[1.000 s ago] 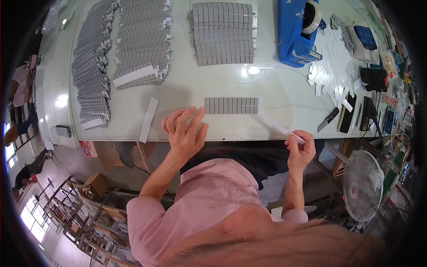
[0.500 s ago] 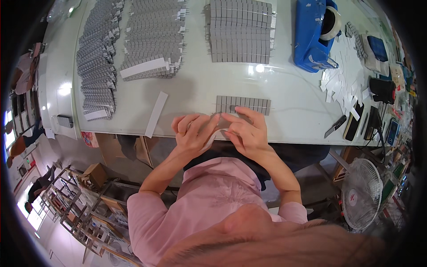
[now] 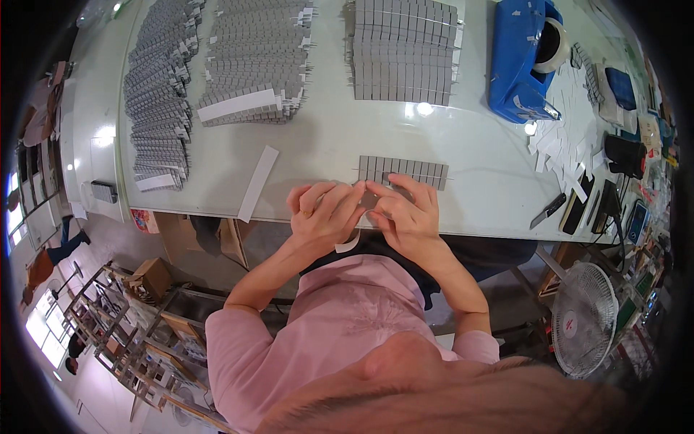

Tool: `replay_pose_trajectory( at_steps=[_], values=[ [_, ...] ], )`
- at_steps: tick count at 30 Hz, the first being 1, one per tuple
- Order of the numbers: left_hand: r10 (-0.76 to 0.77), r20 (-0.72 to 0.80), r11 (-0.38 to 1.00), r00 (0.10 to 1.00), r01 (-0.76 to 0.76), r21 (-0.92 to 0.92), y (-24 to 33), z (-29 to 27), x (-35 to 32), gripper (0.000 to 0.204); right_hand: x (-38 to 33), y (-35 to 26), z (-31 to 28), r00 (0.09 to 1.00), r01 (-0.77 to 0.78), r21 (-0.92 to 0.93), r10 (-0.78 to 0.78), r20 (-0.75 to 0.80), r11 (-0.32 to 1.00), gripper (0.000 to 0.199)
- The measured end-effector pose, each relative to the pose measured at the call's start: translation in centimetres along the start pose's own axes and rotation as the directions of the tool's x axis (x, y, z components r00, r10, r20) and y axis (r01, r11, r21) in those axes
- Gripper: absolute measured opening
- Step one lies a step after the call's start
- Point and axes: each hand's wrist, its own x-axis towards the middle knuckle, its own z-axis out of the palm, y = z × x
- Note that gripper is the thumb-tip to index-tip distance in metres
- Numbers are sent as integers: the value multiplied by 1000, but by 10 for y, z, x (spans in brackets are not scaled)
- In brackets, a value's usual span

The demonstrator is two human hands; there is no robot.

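Note:
A grey panel of narrow upright segments point(image 3: 419, 172), with thin wires poking from its ends, lies flat on the table just beyond my hands. My left hand point(image 3: 323, 210) is closed, thumb and fingers pinched. A curled white strip point(image 3: 348, 244) hangs beneath it, seemingly held in that pinch. My right hand point(image 3: 405, 211) has bent fingers, with one fingertip on the panel's near edge and the others meeting my left fingertips. What the right thumb and fingers pinch is hidden. To the left of my hands lies a flat white strip point(image 3: 258, 184).
Stacks of grey segmented panels point(image 3: 405, 54) point(image 3: 253, 69) point(image 3: 155, 94) cover the far side. At right stand a blue tape dispenser point(image 3: 515, 79), white paper scraps point(image 3: 567, 137), a cutter knife point(image 3: 548, 210) and a phone point(image 3: 637, 219). A fan point(image 3: 584, 318) stands below the table's right end.
My left fingertips have come up and right to the panel's near-left corner, against the right hand. The white strip now hangs lower, below the left hand. The whole view has shifted slightly.

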Motion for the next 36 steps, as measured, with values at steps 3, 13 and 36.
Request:
replay_pose_trajectory(
  at_steps=[3, 13, 36],
  values=[
    [2, 5, 1000, 1000, -2, -17, 0, 0, -1, 36, 0, 0, 0, 1000, -8, 5, 8, -8, 1000, 18],
    [-55, 42, 994, 998, 58, -96, -5, -12, 13, 39, -13, -1, -44, 719, -555, 751, 660, 217, 358, 6],
    [-75, 144, 974, 987, 103, -204, -10, -12, 19, 39, 10, 24, -42, 574, -725, 611, 768, 283, 317, 15]
  ],
)
